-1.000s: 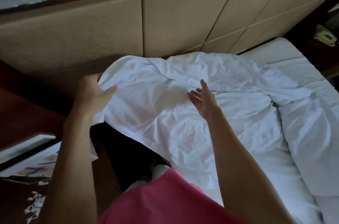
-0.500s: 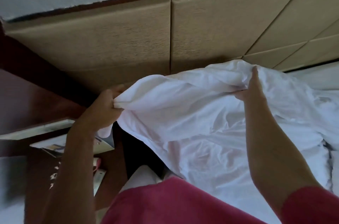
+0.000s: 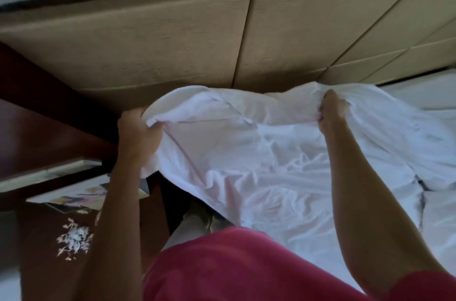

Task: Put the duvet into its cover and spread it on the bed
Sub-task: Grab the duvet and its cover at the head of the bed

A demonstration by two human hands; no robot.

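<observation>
A crumpled white duvet in its cover [image 3: 259,157] lies bunched at the head end of the bed [image 3: 424,88]. My left hand [image 3: 139,136] grips its near-left corner, fingers curled tight into the cloth. My right hand [image 3: 332,112] is clenched on the top edge further right, close to the headboard. Between the two hands the edge is lifted off the mattress and sags. The lower part of the duvet drapes over the bed's side toward my legs.
A beige padded headboard [image 3: 172,41] runs behind the bed. A dark wooden nightstand [image 3: 37,132] with papers [image 3: 81,193] stands at the left. My pink shirt [image 3: 222,266] fills the bottom. White sheet covers the mattress at right [image 3: 439,221].
Both hands went from open above the duvet to gripping its top edge. They have since pulled it up and spread apart, the right hand shifting rightward along the edge.
</observation>
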